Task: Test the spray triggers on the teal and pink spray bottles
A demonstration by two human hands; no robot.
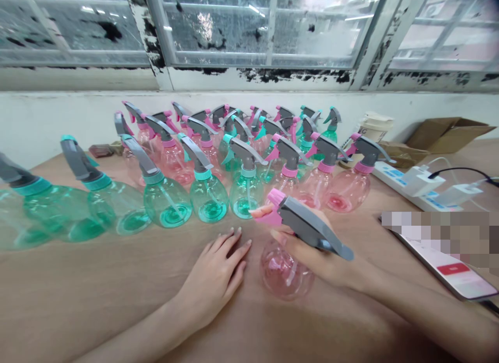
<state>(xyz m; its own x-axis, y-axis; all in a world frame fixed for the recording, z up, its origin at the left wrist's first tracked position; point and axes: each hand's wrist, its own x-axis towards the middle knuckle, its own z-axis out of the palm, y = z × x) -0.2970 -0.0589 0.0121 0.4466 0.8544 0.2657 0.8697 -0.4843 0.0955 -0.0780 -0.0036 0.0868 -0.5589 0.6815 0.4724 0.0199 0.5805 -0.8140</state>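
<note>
My right hand [312, 248] is wrapped round the neck of a pink spray bottle [283, 274], whose grey and pink trigger head points to the left. The clear pink body shows below the fingers, close to the table. Flat on the wooden table [117, 300] lies my left hand [218, 269], fingers stretched out and holding nothing, just left of that bottle. In front of both hands stands a row of spray bottles, among them a green spray bottle [209, 199] and a pink spray bottle [349, 189] at its right end.
More pink and green spray bottles crowd behind the row. At the right are a power strip [395, 178] with chargers, a phone [463, 274], a paper cup [374, 128] and a cardboard box [444, 137]. A wall with windows [257, 30] closes off the back.
</note>
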